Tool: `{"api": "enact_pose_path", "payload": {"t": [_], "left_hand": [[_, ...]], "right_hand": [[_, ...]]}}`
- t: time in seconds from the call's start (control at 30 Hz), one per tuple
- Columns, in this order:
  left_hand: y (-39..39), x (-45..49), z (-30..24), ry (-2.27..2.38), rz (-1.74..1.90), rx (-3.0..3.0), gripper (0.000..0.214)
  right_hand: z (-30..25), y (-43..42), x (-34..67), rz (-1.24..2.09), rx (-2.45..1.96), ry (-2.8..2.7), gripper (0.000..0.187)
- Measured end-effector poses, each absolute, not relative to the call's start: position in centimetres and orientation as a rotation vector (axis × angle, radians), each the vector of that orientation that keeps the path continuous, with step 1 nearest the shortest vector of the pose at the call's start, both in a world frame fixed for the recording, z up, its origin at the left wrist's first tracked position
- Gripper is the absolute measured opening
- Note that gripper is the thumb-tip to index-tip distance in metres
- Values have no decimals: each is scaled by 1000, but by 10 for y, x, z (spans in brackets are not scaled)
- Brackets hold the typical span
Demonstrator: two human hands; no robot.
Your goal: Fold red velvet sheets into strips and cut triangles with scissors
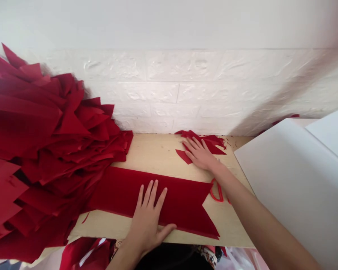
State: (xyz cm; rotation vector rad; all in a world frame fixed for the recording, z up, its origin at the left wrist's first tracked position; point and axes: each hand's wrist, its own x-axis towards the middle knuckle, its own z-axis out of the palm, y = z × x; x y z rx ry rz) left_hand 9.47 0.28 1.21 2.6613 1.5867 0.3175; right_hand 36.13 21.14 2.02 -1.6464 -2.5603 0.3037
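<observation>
My left hand (148, 217) lies flat on a long strip of red velvet (183, 198), fingers spread, with the thumb near the strip's lower edge. The strip's right end is cut into a swallowtail notch. My right hand (199, 153) presses down on a few small red velvet scraps (214, 144) at the back of the wooden board (154, 153), holding nothing. Red-handled scissors (216, 191) lie just below my right wrist, with their blades hidden under my forearm.
A large heap of cut red velvet pieces (45, 127) fills the left side and overlaps the strip's left end. A white brick-pattern wall (186, 90) stands behind the board. A white panel (298, 187) leans at the right. Red cloth (87, 255) shows below the board's front edge.
</observation>
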Motion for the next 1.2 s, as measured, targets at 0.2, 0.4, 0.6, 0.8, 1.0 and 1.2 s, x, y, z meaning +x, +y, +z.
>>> {"api": "enact_pose_path", "payload": {"t": [0.2, 0.4, 0.6, 0.8, 1.0, 1.2], "left_hand": [[3, 97, 12, 1599, 309, 2702, 91], [3, 96, 14, 1602, 356, 2722, 85], [4, 92, 18, 1552, 379, 2763, 86], [3, 96, 18, 1589, 409, 2761, 66], [-5, 29, 42, 2051, 544, 2617, 45], [-15, -33, 68, 2641, 128, 2096, 48]], "right_hand": [[38, 193, 379, 183, -1554, -2174, 48], [55, 100, 392, 286, -1414, -1851, 20], [44, 2, 400, 416, -1577, -1476, 39], [36, -42, 399, 484, -1857, -1287, 45], [47, -61, 393, 582, -1990, -1783, 38], [51, -69, 364, 650, -2312, -1610, 44]]}}
